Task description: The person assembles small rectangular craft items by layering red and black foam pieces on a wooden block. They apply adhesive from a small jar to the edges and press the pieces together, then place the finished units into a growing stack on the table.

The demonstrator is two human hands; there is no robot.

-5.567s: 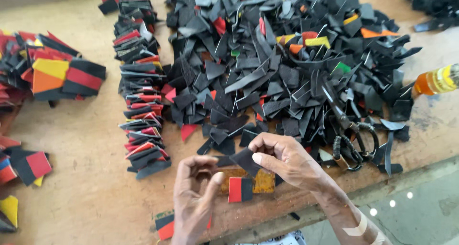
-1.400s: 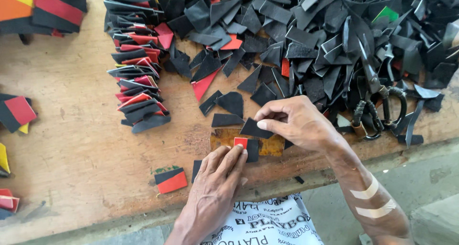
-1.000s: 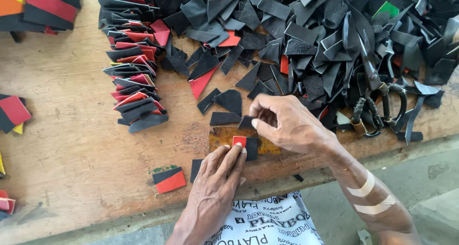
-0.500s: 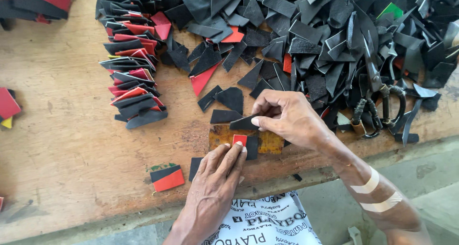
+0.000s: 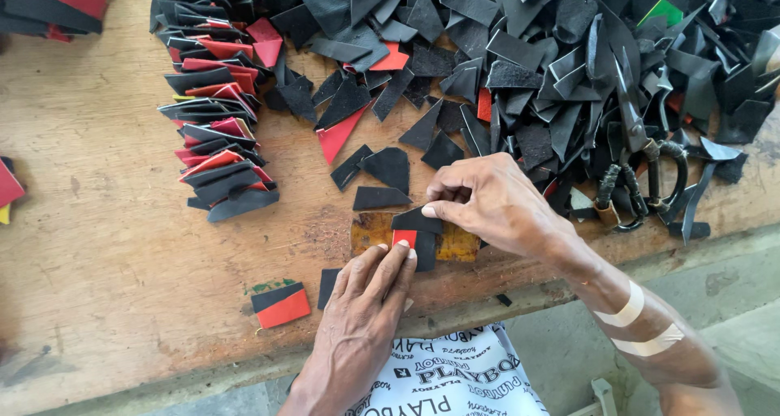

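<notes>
From the head view, my right hand (image 5: 500, 201) pinches a black scrap (image 5: 416, 219) between thumb and fingertips, right over the red-and-black piece (image 5: 413, 245) that my left hand (image 5: 370, 290) presses flat, fingers together. If my pinch slackens, I reckon the scrap lands crooked on the brown pad (image 5: 374, 231) under my fingers.

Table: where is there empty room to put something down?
Bare wood lies on the table left of the stacked row of pieces, around the small black-and-red piece. The black scrap pile and scissors crowd the right.
</notes>
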